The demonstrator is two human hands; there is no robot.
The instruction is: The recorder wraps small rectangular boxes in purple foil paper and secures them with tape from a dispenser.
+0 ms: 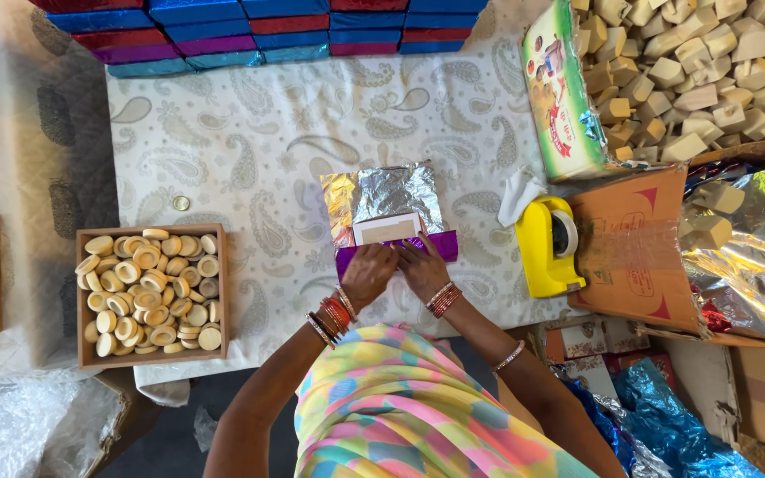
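Purple foil sheet (382,205) lies just beyond both hands, its near edge folded over a tan box (387,228); left hand (369,273) and right hand (422,268) press flat, gripping nothing, so the fold could spring back or crease crooked

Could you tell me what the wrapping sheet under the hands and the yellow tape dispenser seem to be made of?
Wrapping sheet: probably metallised foil, silver inside and purple outside, crinkled and mirror-bright. Yellow tape dispenser: likely moulded plastic, smooth with a soft gloss.
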